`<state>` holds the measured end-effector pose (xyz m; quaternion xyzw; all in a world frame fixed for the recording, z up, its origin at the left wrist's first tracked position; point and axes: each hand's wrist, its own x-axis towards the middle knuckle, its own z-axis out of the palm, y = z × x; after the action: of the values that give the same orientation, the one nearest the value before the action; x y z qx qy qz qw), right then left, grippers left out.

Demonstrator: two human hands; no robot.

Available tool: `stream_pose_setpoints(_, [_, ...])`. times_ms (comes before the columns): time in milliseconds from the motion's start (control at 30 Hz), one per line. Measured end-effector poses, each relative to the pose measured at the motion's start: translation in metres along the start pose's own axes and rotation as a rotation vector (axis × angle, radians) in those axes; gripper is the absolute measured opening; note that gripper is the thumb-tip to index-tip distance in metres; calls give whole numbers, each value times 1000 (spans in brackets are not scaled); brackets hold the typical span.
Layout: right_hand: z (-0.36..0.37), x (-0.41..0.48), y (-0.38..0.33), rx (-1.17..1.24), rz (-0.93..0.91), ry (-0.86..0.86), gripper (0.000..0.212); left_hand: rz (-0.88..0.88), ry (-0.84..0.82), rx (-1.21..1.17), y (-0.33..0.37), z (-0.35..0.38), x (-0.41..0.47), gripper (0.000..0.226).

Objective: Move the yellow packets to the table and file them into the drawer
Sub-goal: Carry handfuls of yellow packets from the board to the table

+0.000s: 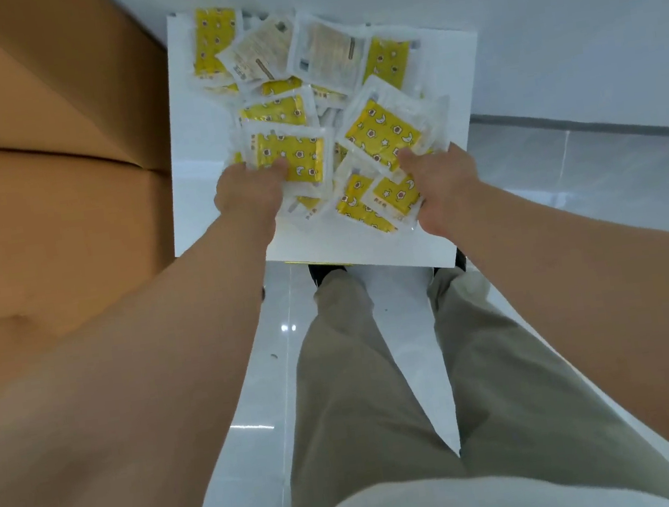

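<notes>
I see the left hand (250, 192) and right hand (443, 188) each clutching yellow packets (382, 130) heaped on a white board (193, 144).

Yellow packets (290, 159) carry a repeat print of small brown-and-white flower-like motifs, white crescents and white stars, edged in clear film. A few overturned packets (329, 51) show pale cream backs with fine dark print. Board (452, 80): plain white; cardboard boxes (36, 165): plain tan; trousers (364, 398): plain khaki; floor tiles (611, 174): glossy grey-white.
</notes>
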<state>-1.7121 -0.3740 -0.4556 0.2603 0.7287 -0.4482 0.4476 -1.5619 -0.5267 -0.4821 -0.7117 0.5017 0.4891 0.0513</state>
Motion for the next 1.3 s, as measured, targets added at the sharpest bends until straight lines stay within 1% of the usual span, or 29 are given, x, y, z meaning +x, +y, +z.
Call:
stream_pose_setpoints(33, [5,9,3,-9,-4,-2,18,39,32,192,1,6,13,77])
stream_pose_setpoints(67, [9,17,6,-13,-9,-5,15,79,68,340,4,11,23,81])
stream_pose_setpoints(100, [14,24,9,-14,-11,-7,14,107,93,410,7,16,32,79])
stream_pose_setpoints(233, [29,44,18,-20,-37,-5,16,173,157,480,8,27,46,67])
stream_pose_setpoints(267, [31,46,19,-29,-50,-3,16,192,170,463,6,29,47,66])
stream_pose_setpoints(333, [33,49,21,-39,-62,-4,16,212,190,359,0,29,45,63])
stream_pose_setpoints(433, [32,46,20,-41,-48,-12,18,184,184,90,-3,28,41,60])
stream_pose_setpoints(533, [30,37,16,-29,4,-24,22,34,133,-157,-2,16,36,72])
stream_pose_setpoints(567, [29,34,15,-25,15,-27,21,-39,88,-236,-1,10,34,75])
stream_pose_setpoints(600, [28,32,14,-24,21,-31,20,-108,29,-284,-2,5,34,72])
stream_pose_setpoints(633, [27,28,14,-27,23,-34,19,-149,-30,-320,-3,0,31,62])
stream_pose_setpoints(700, [23,20,14,-32,19,-37,20,-184,-100,-359,-6,-7,22,32])
stream_pose_setpoints(733, [20,16,13,-31,20,-37,21,-191,-104,-368,-7,-10,17,25])
stream_pose_setpoints(767, [18,10,12,-26,21,-38,23,-201,-105,-386,-7,-12,13,22])
stream_pose_setpoints(867, [9,-8,10,-21,29,-46,30,-240,-90,-449,-10,-21,-2,20])
stream_pose_setpoints(1000, [-5,-34,2,-25,20,-51,32,-279,-69,-492,-16,-32,-22,31])
stream_pose_setpoints(1033, [-8,-40,0,-23,19,-51,33,-298,-57,-520,-17,-34,-27,31])
stream_pose_setpoints(1133, [-21,-56,-5,-25,19,-59,36,-375,-74,-627,-16,-41,-41,12])
stream_pose_setpoints(1200, [-29,-65,-9,-8,21,-64,36,-379,-61,-688,-12,-47,-51,17])
stream_pose_setpoints(1300, [-40,-84,-20,39,20,-84,35,-325,-68,-754,-3,-62,-72,28])
